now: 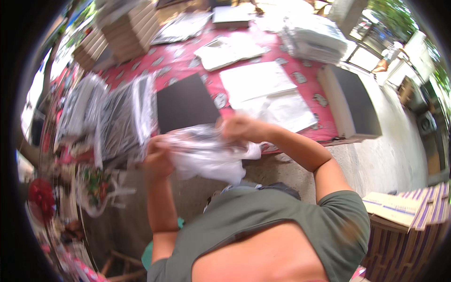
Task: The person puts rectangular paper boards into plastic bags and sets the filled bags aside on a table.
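A clear plastic bag (pixel 206 162) hangs in front of me at the table's near edge, stretched between my two hands. My left hand (pixel 158 152) is closed on its left side. At the bag's upper right, my right hand (pixel 238 129) grips it with curled fingers, slightly blurred. Just beyond the bag lies a flat black square board (pixel 187 101). To the right of that board are white sheets or flat sleeves (pixel 277 94), nearest to my right hand. Black pieces wrapped in clear plastic (pixel 124 117) lie to the left, near my left hand.
A pink patterned cloth (pixel 178 58) covers the table. Tall stacks of boxes (pixel 124 35) stand at the far left. A plastic-wrapped pile (pixel 314 38) is at the far right, with a black-and-white box (pixel 350 101) at the right edge. Cartons (pixel 404 225) stand behind my right elbow.
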A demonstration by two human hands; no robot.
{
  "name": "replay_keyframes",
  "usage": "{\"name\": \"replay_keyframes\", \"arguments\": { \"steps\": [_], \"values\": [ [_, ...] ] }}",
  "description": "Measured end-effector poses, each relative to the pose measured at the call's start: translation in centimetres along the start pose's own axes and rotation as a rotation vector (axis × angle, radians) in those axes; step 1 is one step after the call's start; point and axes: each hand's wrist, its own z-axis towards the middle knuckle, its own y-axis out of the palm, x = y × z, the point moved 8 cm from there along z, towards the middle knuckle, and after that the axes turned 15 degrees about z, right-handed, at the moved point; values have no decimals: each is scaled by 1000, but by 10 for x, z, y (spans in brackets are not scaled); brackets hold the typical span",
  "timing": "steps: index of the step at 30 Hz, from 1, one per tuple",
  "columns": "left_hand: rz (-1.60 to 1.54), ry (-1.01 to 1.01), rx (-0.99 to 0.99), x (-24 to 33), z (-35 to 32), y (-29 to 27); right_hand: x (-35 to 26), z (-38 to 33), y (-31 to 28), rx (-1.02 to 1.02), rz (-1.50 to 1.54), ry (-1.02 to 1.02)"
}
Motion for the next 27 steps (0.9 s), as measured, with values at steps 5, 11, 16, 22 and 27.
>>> {"name": "replay_keyframes", "arguments": {
  "steps": [5, 11, 16, 22, 27],
  "values": [
    [493, -331, -811, -45, -5, 49, -76, -45, -26, 142, 524, -602],
    [-265, -87, -667, -44, 9, 40, 28, -53, -2, -210, -728, 197],
    [-365, -67, -465, -30, 30, 14, 8, -59, -46, -3, 352, -224],
    [-540, 40, -405, 5, 17, -5, -5, -29, -36, 330, -33, -114],
    [-690, 180, -292, 44, -55, -38, 61, 19, -13, 325, -146, 54]
  ]
}}
